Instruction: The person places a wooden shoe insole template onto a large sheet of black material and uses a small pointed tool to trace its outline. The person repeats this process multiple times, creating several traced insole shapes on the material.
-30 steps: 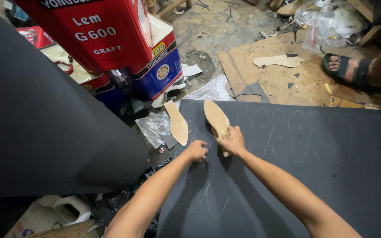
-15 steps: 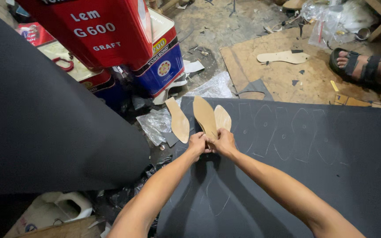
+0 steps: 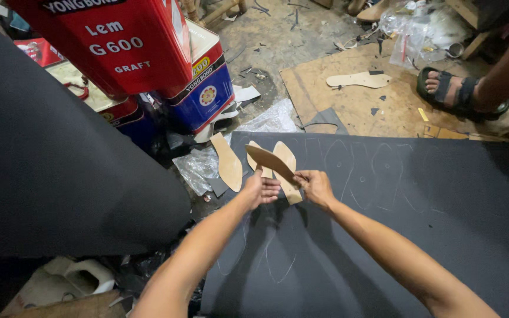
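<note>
Hands sort tan sole-shaped card templates [image 3: 278, 168] over the black rubber sheet [image 3: 419, 235]: left hand [image 3: 260, 189] and right hand [image 3: 315, 186] both grip them; next, pressing one flat needs care.

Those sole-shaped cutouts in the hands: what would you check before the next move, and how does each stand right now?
1. Left hand grips the cutouts: ok.
2. Right hand pinches their near end: ok.
3. Cutouts lined up in one stack: not ok, they fan apart.
4. How many cutouts are held: cannot tell, they overlap.
5. Black sheet lies flat under the hands, chalk outlines showing: ok.
6. Spare cutout off the sheet's left edge, apart from the hands: ok.
</note>
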